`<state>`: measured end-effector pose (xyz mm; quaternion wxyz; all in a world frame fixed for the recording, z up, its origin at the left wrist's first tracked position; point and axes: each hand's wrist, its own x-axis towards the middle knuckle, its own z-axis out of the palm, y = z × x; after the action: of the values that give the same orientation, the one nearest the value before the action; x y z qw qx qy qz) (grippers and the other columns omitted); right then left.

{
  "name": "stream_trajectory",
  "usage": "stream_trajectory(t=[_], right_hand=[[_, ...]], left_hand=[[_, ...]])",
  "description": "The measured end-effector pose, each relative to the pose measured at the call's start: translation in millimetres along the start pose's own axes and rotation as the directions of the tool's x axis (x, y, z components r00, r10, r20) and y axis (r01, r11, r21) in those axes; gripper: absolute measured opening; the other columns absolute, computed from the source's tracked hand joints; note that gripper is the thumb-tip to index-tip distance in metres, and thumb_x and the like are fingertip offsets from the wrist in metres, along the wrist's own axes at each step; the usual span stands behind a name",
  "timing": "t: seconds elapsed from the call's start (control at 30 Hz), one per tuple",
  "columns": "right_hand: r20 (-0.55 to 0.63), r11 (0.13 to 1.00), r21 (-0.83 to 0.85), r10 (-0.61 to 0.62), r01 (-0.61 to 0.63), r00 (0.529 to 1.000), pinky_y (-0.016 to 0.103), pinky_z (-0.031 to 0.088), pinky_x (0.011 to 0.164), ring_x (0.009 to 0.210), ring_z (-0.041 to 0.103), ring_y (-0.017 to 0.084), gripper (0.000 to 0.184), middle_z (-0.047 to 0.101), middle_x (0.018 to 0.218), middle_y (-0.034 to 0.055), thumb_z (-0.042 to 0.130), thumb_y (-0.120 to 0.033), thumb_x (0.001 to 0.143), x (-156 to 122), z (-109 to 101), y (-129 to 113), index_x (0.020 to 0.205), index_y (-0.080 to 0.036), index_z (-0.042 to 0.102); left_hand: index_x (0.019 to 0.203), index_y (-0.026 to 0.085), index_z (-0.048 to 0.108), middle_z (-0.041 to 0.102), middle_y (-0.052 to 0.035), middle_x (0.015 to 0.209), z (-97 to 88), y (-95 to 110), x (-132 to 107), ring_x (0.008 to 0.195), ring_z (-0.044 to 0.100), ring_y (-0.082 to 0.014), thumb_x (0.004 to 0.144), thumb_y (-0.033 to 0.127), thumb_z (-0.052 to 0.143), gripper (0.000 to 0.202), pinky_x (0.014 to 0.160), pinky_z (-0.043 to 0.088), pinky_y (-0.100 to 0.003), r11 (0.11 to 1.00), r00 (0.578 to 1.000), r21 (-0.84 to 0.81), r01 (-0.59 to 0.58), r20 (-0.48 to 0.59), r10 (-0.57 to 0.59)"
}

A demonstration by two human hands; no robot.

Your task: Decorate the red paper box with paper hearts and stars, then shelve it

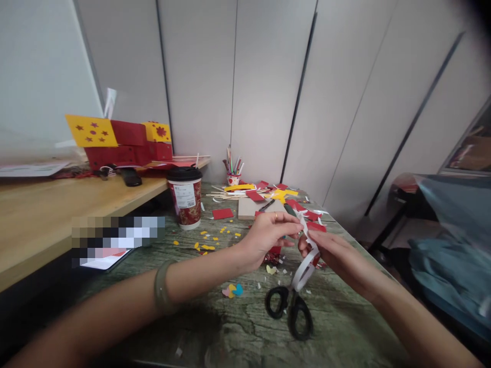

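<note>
A narrow, curling white strip (303, 273), of paper or tape, runs between my two hands and droops in a loop toward the table. With thumb and fingertips, my left hand (264, 236) pinches its upper end. Close beside it, my right hand (341, 258) has its fingers closed on the strip lower down; its fingertips are partly hidden. Below the loop lie scissors with black handles (301, 318), their blades mostly covered from view. Small heart-shaped paper pieces (231, 291) rest left of the scissors. Red paper shows behind and under my hands.
A lidded paper cup (184, 199) stands left, near a wooden shelf (153, 191) bearing a red and yellow paper box (128, 138). A pen cup (233, 179), sticks and paper scraps lie toward the back. A phone or tablet (109, 260) is at left. Yellow bits dot the table.
</note>
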<state>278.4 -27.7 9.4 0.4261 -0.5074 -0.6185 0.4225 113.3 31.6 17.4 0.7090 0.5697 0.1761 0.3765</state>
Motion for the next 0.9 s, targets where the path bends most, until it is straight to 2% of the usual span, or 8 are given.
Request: stream_trajectory(t=[0.2, 0.33, 0.4, 0.5, 0.63, 0.8, 0.9], right_hand=[[-0.082, 0.994, 0.047, -0.091, 0.095, 0.992, 0.028, 0.041, 0.058, 0.071, 0.051, 0.017, 0.038, 0.056, 0.086, 0.0034, 0.034, -0.055, 0.087, 1, 14, 6, 0.091, -0.021, 0.053], [-0.143, 0.991, 0.067, -0.106, 0.117, 0.984, 0.030, 0.043, 0.058, 0.070, 0.052, 0.018, 0.047, 0.054, 0.092, 0.0045, 0.022, -0.060, 0.088, -4, 24, 1, 0.102, -0.024, 0.049], [-0.182, 0.988, 0.089, -0.108, 0.126, 0.977, 0.031, 0.045, 0.063, 0.078, 0.053, 0.019, 0.048, 0.054, 0.097, 0.0052, 0.024, -0.061, 0.087, -7, 27, 3, 0.107, -0.024, 0.047], [-0.228, 0.977, 0.072, -0.179, 0.200, 0.957, 0.030, 0.046, 0.073, 0.094, 0.052, 0.019, 0.038, 0.052, 0.106, 0.0039, 0.041, -0.055, 0.086, -12, 29, 10, 0.109, -0.025, 0.048], [-0.257, 0.955, -0.119, -0.295, 0.273, 0.920, 0.027, 0.046, 0.076, 0.097, 0.051, 0.017, 0.027, 0.053, 0.107, 0.0017, 0.051, -0.043, 0.086, -21, 31, 10, 0.109, -0.028, 0.049], [-0.364, 0.870, -0.406, -0.434, 0.279, 0.824, 0.026, 0.045, 0.074, 0.086, 0.055, 0.017, 0.018, 0.059, 0.093, 0.0005, 0.056, -0.039, 0.083, -35, 23, -1, 0.094, -0.025, 0.057], [-0.344, 0.824, -0.506, -0.465, 0.256, 0.816, 0.026, 0.044, 0.070, 0.077, 0.056, 0.016, 0.014, 0.061, 0.084, -0.0004, 0.057, -0.037, 0.083, -42, 17, -6, 0.086, -0.024, 0.060]], left_hand=[[0.079, 0.013, 0.055, 0.058, -0.0010, 0.076, 3.1, -5, -7, 0.073, 0.058, -0.0094, 0.071, 0.018, 0.064, 0.013, 0.074, 0.045, -0.027, 0.976, 1.000, -0.218, 0.011, 0.021, -0.006], [0.079, 0.015, 0.053, 0.058, -0.0008, 0.080, 7.0, -5, -11, 0.075, 0.056, -0.0096, 0.070, 0.020, 0.065, 0.016, 0.068, 0.044, -0.024, 0.971, 0.999, -0.239, 0.011, 0.034, -0.003], [0.077, 0.014, 0.053, 0.058, -0.0009, 0.078, 9.5, -6, -13, 0.071, 0.056, -0.0088, 0.069, 0.018, 0.065, 0.015, 0.063, 0.043, -0.022, 0.979, 0.999, -0.201, 0.017, 0.038, -0.010], [0.077, 0.012, 0.056, 0.057, -0.0008, 0.074, 13.5, -9, -16, 0.066, 0.055, -0.0071, 0.068, 0.013, 0.063, 0.011, 0.062, 0.043, -0.021, 0.987, 0.999, -0.161, 0.015, 0.044, -0.008], [0.079, 0.012, 0.057, 0.058, -0.0008, 0.076, 16.6, -14, -19, 0.063, 0.054, -0.0056, 0.069, 0.011, 0.061, 0.011, 0.064, 0.045, -0.021, 0.996, 0.997, -0.058, -0.073, 0.031, 0.075], [0.085, 0.015, 0.051, 0.056, -0.0019, 0.090, 18.5, -19, -26, 0.056, 0.059, -0.0055, 0.073, 0.020, 0.061, 0.017, 0.053, 0.045, -0.019, 0.978, 0.980, 0.081, -0.191, 0.079, 0.185], [0.088, 0.016, 0.049, 0.055, -0.0014, 0.090, 20.2, -21, -29, 0.052, 0.060, -0.0057, 0.074, 0.024, 0.060, 0.019, 0.048, 0.044, -0.017, 0.966, 0.977, 0.156, -0.205, 0.083, 0.194]])
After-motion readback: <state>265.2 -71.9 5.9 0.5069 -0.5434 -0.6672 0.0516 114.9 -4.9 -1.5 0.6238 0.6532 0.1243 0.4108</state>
